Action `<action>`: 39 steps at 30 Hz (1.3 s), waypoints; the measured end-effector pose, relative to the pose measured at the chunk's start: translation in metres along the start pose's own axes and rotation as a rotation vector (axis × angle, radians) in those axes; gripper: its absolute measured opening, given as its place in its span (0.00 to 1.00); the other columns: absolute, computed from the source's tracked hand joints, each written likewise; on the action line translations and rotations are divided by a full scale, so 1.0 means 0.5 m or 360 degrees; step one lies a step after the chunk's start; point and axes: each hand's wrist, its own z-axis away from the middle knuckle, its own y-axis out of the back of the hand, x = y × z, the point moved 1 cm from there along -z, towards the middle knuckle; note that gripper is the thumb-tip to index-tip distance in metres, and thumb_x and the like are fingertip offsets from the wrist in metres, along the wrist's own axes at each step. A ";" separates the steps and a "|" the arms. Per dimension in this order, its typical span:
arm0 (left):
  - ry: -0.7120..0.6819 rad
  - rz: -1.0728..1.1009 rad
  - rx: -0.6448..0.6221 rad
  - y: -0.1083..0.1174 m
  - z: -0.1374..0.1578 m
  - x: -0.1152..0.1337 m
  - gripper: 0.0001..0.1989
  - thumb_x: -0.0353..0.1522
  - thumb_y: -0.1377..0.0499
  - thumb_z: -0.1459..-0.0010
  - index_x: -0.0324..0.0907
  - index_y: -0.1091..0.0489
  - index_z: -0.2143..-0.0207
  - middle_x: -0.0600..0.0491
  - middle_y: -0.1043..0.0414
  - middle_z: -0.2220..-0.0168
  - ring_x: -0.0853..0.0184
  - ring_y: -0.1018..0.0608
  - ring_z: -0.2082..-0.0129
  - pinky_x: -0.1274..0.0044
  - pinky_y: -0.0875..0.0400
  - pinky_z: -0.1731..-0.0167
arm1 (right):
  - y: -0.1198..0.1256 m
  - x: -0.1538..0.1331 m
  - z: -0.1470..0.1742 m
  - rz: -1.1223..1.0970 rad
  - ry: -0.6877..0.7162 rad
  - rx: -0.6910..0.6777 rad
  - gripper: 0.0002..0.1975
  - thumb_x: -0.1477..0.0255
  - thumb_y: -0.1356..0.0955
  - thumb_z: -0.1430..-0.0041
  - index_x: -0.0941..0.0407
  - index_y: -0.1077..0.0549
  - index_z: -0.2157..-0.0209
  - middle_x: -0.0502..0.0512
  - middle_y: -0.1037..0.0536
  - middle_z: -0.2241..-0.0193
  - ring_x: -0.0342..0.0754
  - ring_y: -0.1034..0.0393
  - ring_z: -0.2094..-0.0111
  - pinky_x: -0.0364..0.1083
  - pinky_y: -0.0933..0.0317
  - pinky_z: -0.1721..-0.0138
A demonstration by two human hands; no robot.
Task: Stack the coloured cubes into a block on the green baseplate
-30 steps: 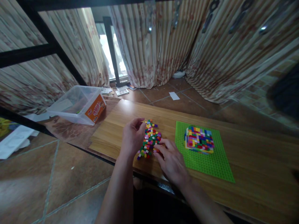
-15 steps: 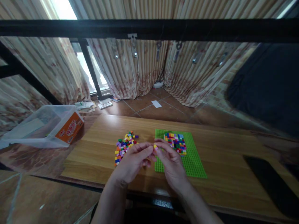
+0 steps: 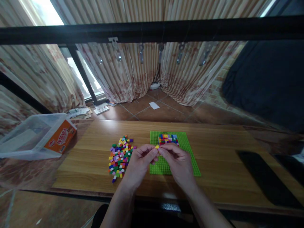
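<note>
Between the fingertips of both hands is a small yellow toy brick (image 3: 157,147). My left hand (image 3: 142,160) pinches it from the left, and my right hand (image 3: 177,160) closes on it from the right. Both hands hover over the near-left part of a green studded baseplate (image 3: 190,158). On that plate stands a block of multicoloured bricks (image 3: 169,138), its nearer part covered by my right hand. To the left of my left hand, a loose pile of small coloured bricks (image 3: 120,156) lies on the wooden table.
A clear plastic bin (image 3: 28,139) with an orange label stands beyond the table's left end. A dark flat object (image 3: 266,177) lies on the wooden table (image 3: 218,148) at right. A black bar (image 3: 152,30) with hanging clips crosses in front of the curtains.
The camera view has shifted, so the table things sit further left and more of the brick pile shows. My right hand now covers more of the brick block; both hands still pinch the yellow brick.
</note>
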 end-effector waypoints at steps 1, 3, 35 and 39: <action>-0.0007 -0.0003 0.0008 -0.003 -0.001 -0.001 0.14 0.41 0.31 0.51 0.38 0.23 0.70 0.54 0.26 0.74 0.73 0.29 0.75 0.81 0.35 0.73 | 0.002 -0.001 0.001 0.0001 -0.0013 -0.0008 0.06 0.66 0.28 0.43 0.53 0.21 0.68 0.51 0.20 0.69 0.46 0.27 0.67 0.47 0.33 0.61; -0.0021 -0.0012 0.0030 -0.009 -0.003 -0.001 0.14 0.41 0.31 0.51 0.38 0.23 0.70 0.54 0.26 0.74 0.73 0.29 0.75 0.80 0.35 0.72 | 0.005 -0.002 0.001 0.0003 -0.0050 -0.0017 0.07 0.66 0.29 0.42 0.53 0.21 0.67 0.51 0.20 0.70 0.46 0.27 0.68 0.47 0.33 0.62; -0.0172 -0.0503 0.0339 -0.007 -0.035 -0.026 0.10 0.38 0.36 0.51 0.39 0.26 0.72 0.57 0.29 0.76 0.71 0.30 0.76 0.80 0.38 0.73 | 0.183 0.026 -0.042 0.0337 -0.0323 0.0080 0.08 0.62 0.25 0.55 0.52 0.18 0.74 0.52 0.17 0.74 0.50 0.24 0.70 0.50 0.33 0.64; -0.0156 -0.0545 0.0333 -0.014 -0.039 -0.033 0.09 0.37 0.36 0.51 0.39 0.26 0.72 0.56 0.28 0.76 0.70 0.29 0.75 0.80 0.37 0.73 | 0.171 0.049 -0.040 0.0417 -0.0344 -0.0003 0.07 0.63 0.26 0.51 0.51 0.18 0.73 0.52 0.17 0.72 0.50 0.24 0.68 0.50 0.34 0.62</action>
